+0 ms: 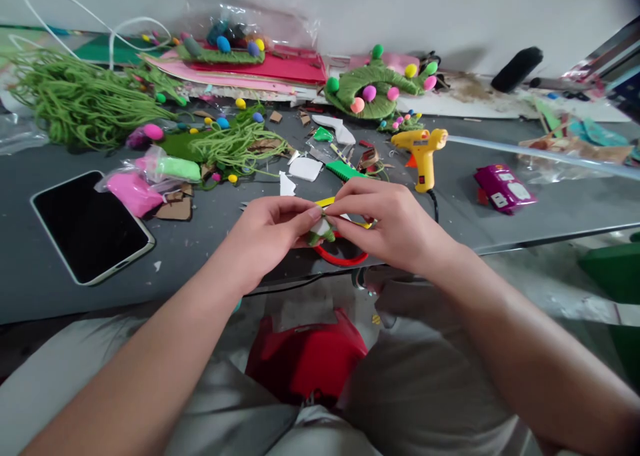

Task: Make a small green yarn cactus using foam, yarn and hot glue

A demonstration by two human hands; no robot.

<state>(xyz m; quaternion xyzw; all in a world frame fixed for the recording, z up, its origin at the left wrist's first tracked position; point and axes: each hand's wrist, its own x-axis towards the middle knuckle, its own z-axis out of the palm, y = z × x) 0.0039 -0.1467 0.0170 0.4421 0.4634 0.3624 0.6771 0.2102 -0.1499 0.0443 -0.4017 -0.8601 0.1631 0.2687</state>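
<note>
My left hand (273, 233) pinches a small piece (321, 229) wrapped in green yarn, with a white patch facing up. My right hand (385, 219) has its thumb and fingertips closed at the top of this piece, touching the left fingertips. Just what the right fingertips grip, perhaps a yarn end, is too small to make out. Beneath both hands at the table edge lie red and yellow loops (343, 259) that look like scissor handles, partly covered. Beyond the hands are white scraps (306, 169) and a green-handled tool (345, 171).
A yellow glue gun (425, 159) with a cord stands right of centre. Leftward lie a phone (93, 226), bagged pink clay (134, 193) and green yarn (90, 103). Yarn-wrapped shapes with coloured balls (370, 93) sit at the back. A purple packet (505, 188) is at right.
</note>
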